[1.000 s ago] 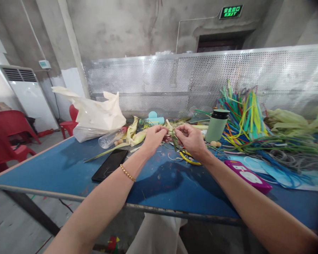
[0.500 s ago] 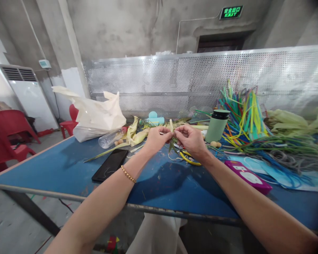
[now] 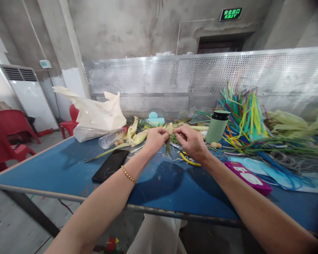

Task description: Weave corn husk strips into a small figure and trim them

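Note:
My left hand (image 3: 158, 138) is closed in a pinch on a small corn-husk piece (image 3: 171, 127), pale at its upper end, with a dark green strip hanging below the fingers. Close on its right is my right hand (image 3: 188, 139), thumb and forefinger pressed together; anything between them is too small to make out. Pliers with yellow handles (image 3: 192, 160) lie on the table beneath my right hand. Left of my left hand lie pale corn husks (image 3: 140, 137). A black phone (image 3: 110, 165) rests near my left forearm.
On the blue table (image 3: 53, 167) are a white plastic bag (image 3: 98, 116), a clear bottle (image 3: 110, 140), a green lidded cup (image 3: 216, 127), a purple power strip (image 3: 247, 177) and bundled coloured strips (image 3: 250, 116). A perforated metal panel (image 3: 148, 84) stands behind. Red chairs (image 3: 13, 123) are at left.
My right fingers have drawn slightly away from my left ones, leaving a small gap. The husk piece sits a little lower, with its green strip now showing below.

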`<state>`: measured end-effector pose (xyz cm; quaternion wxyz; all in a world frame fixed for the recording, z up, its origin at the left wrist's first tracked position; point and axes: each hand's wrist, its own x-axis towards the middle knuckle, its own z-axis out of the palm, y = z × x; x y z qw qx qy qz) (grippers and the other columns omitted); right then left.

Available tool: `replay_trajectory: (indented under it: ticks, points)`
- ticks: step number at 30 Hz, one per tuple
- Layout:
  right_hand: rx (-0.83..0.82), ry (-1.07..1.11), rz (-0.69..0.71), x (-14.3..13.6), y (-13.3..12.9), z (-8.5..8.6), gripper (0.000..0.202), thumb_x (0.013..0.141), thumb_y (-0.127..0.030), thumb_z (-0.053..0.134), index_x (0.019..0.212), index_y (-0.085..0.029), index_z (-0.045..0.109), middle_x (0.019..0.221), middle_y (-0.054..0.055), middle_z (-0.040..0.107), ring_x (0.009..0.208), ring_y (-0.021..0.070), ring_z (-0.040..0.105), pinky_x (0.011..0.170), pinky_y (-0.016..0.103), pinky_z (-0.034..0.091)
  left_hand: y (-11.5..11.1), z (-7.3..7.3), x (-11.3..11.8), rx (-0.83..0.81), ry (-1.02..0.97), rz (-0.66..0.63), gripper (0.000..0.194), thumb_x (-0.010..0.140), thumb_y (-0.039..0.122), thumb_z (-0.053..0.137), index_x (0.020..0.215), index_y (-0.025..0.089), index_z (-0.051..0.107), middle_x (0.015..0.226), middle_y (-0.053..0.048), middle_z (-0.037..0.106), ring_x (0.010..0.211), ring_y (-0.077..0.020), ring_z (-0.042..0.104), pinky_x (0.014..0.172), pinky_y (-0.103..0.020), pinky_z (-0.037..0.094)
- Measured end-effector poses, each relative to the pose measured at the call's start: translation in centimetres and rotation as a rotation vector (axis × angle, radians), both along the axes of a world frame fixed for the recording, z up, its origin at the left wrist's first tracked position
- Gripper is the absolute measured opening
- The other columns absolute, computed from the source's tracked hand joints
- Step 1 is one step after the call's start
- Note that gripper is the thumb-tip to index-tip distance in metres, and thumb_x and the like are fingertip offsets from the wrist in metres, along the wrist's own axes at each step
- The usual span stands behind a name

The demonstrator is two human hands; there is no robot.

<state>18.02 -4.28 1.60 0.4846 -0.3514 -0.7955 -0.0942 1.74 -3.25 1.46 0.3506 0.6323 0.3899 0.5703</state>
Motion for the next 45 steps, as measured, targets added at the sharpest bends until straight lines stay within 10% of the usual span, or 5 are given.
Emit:
replay_trajectory:
  ticks: [18,30,45]
  points:
    - [0.109,-0.1,0.02,0.2,0.1,0.1,0.017,0.094,-0.024,0.057,0.09,-0.021,0.073,0.083,0.005,0.057,0.078,0.0171,0.057,0.069,0.029,0.044,0.0,-0.4,-0.1,0.034,0.113,-0.159,0.01,0.075,0.019,0.066,0.068,0.012,0.065,0.054,0.003,0.052,0.052,-0.0081,0.041,0.051,-0.022,0.03]
    - [-0.248,0.088,0.007,-0.4,-0.2,0.0,0.015,0.081,-0.029,0.064,0.074,-0.017,0.07,0.068,0.003,0.068,0.063,0.0159,0.058,0.062,0.028,0.042,0.4,-0.5,-0.4,0.155,0.138,0.035,0.008,0.073,0.021,0.065,0.069,0.013,0.066,0.061,0.0,0.059,0.057,-0.0104,0.047,0.057,-0.024,0.036]
    - [-0.134,-0.016,-0.094,-0.7,-0.3,-0.2,0.009,0.076,-0.019,0.055,0.068,-0.019,0.058,0.063,0.002,0.06,0.057,0.0148,0.051,0.058,0.027,0.037,0.2,-0.4,-0.1,0.117,0.15,0.125,0.009,0.076,0.018,0.063,0.068,0.014,0.065,0.062,-0.001,0.06,0.06,-0.0122,0.051,0.061,-0.025,0.04]
